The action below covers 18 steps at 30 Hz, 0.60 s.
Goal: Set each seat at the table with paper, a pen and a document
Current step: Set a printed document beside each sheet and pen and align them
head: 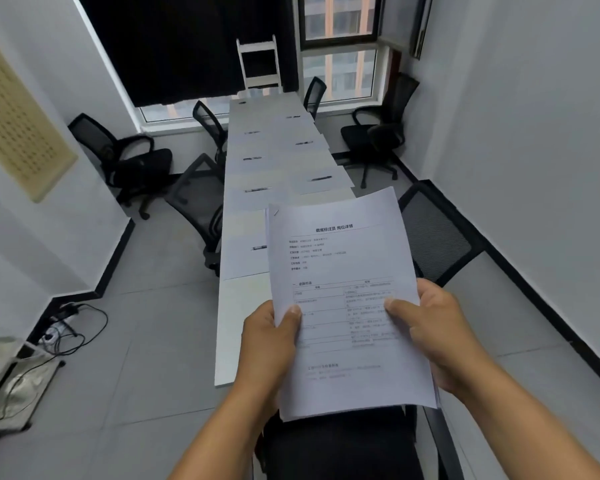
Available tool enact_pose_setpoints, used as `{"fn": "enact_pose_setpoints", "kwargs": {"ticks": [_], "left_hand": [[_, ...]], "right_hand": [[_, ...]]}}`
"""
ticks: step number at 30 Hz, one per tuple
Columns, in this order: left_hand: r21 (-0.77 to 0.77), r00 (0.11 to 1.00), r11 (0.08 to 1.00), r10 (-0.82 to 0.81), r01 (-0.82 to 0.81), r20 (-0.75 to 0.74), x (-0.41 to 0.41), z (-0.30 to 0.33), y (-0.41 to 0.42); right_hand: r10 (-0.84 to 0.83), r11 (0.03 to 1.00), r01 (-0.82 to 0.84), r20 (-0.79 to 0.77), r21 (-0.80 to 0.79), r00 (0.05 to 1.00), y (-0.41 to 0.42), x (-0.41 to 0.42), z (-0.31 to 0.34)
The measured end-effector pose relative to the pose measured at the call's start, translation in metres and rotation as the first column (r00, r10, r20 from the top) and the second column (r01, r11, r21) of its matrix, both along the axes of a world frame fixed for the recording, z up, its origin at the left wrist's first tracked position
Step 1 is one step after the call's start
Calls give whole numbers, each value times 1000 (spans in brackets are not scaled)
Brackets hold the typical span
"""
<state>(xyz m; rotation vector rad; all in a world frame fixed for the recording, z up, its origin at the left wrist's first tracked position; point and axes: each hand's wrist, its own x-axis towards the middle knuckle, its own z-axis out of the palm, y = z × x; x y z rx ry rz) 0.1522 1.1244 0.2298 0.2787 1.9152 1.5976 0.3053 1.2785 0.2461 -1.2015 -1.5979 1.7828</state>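
While both hands [354, 334] grip thin printed documents [347, 271], pens [321, 178] seemingly rest on sheets [309, 187].

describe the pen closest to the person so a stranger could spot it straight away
Start at the long white table running from the person toward the window. Pens lie on paper sheets down both of its long sides. The nearest pen is on the left side, just left of the printed document stack held in both hands; every other pen lies farther toward the window.
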Motion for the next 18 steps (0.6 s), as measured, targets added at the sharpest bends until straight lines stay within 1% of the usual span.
{"fn": "enact_pose_setpoints", "kwargs": {"ticks": [5,12,15,18], "left_hand": [[-21,999,999,-29,30,31,-18,-16,2],[-1,994,998,-60,60,92,-25,-30,17],[4,988,997,-75,75,136,-25,-39,28],[-12,987,997,-69,72,148,-22,-51,41]], "right_hand": [[-26,1000,26,27,-14,999,-3,-12,-13],[-19,1000,20,58,-19,998,17,-16,-27],[-3,1000,5,76,-25,997,35,-17,-46],[34,998,-30,85,-46,996,55,-19,-70]]}}
